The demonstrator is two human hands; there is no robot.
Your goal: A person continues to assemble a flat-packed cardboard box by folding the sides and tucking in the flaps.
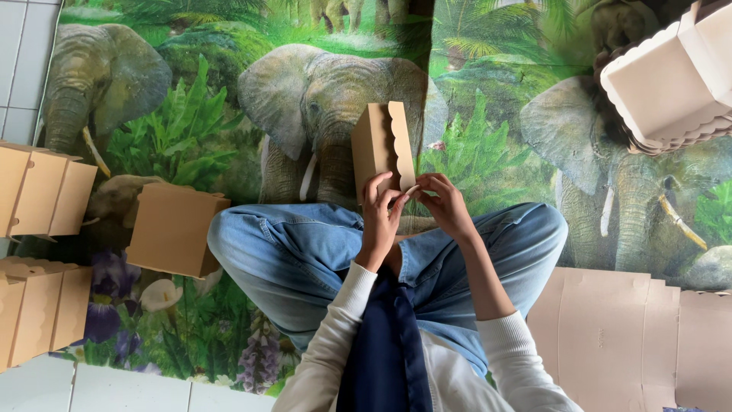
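A brown cardboard box (380, 147) with a scalloped edge is held up in front of me, above my crossed legs in blue jeans. My left hand (381, 215) grips its near lower corner with the fingers curled on the flap. My right hand (444, 202) pinches the same near edge from the right side. Both hands meet at the box's bottom end. White sleeves cover my forearms.
I sit on a mat printed with elephants and green plants (191, 137). A folded brown box (174, 229) lies to the left, with more boxes (42, 191) stacked at the far left. Flat cardboard sheets (625, 336) lie at the right; a stack of pale scalloped boxes (671, 84) sits upper right.
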